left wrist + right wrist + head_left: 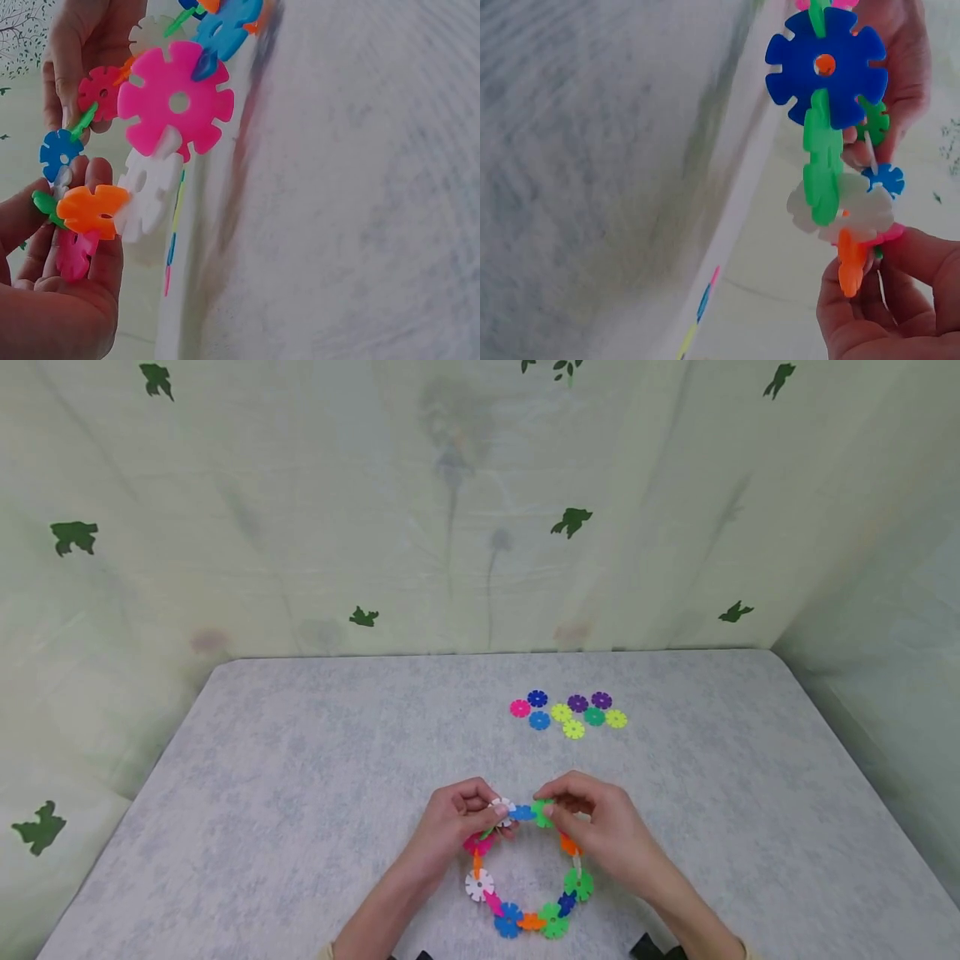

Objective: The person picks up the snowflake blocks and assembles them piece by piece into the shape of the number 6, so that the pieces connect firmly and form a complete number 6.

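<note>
A ring of linked, notched plastic discs in several colours hangs between my two hands, its near side showing a white disc point(479, 886), a blue disc point(507, 921) and a green disc point(579, 884). At the ring's far left, my left hand point(450, 825) pinches a white disc point(502, 811) between thumb and fingers. Opposite it, my right hand point(603, 820) pinches a green disc point(542, 814). A small blue disc point(522, 812) bridges the two pinched pieces. In the left wrist view, a pink disc point(154, 101) looms large; a dark blue disc point(840, 45) does so in the right wrist view.
Beyond the hands, loose discs lie flat on the grey table point(300, 777), among them a pink disc point(520, 708), a purple disc point(602, 700) and a yellow disc point(617, 718). A pale curtain point(300, 527) with green leaf shapes encloses the table's back and sides.
</note>
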Demonstrator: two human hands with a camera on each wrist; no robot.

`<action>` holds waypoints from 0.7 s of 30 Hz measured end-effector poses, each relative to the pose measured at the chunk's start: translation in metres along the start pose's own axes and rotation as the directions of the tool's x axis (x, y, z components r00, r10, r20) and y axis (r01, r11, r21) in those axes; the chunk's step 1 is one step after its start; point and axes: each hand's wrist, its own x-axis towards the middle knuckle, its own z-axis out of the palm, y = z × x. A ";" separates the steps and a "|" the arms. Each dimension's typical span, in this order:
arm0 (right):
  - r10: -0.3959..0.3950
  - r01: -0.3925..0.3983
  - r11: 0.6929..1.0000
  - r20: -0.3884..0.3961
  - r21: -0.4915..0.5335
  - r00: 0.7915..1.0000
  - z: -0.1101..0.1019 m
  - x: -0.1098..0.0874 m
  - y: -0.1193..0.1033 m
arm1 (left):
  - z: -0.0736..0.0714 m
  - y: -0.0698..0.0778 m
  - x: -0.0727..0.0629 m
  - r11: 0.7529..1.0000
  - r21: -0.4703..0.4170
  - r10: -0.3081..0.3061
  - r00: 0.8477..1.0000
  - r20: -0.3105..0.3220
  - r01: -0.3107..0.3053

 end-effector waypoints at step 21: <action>0.058 -0.061 0.997 0.060 0.042 0.996 -0.001 0.005 0.007 | 0.006 0.001 0.001 0.998 -0.032 -0.061 0.998 0.023 0.061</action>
